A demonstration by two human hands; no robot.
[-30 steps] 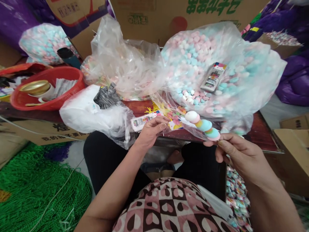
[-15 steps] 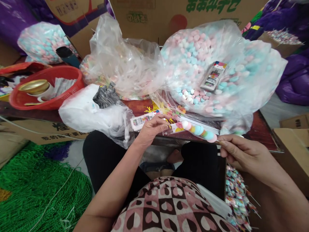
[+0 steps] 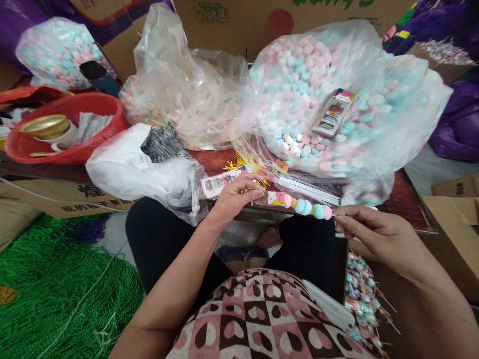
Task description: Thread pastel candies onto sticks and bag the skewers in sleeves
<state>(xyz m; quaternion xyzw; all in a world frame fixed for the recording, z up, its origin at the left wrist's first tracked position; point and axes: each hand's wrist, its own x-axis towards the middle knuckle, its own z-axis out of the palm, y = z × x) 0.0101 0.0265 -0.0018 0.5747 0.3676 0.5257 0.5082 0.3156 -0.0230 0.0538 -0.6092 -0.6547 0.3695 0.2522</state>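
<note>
My right hand [image 3: 368,232] pinches the stick of a candy skewer [image 3: 309,208] strung with pink, blue and orange pieces, held level and pointing left. My left hand [image 3: 235,194] is closed on a clear printed wrapper [image 3: 272,198] at the table's front edge, and the skewer's tip meets the wrapper's mouth. More flat wrappers [image 3: 220,182] lie just behind my left hand. A big clear bag of pink, blue and white candies [image 3: 318,94] stands behind both hands.
A crumpled clear bag [image 3: 190,94] and a white bag [image 3: 134,169] sit at the centre left. A red basket [image 3: 63,129] holds a gold lid. Finished wrapped skewers [image 3: 364,299] lie in a box by my right knee. Green netting [image 3: 56,284] covers the floor at the left.
My right hand lowered the skewer and moved it left, so its tip now sits at the wrapper in my left hand. The left hand stayed almost in place.
</note>
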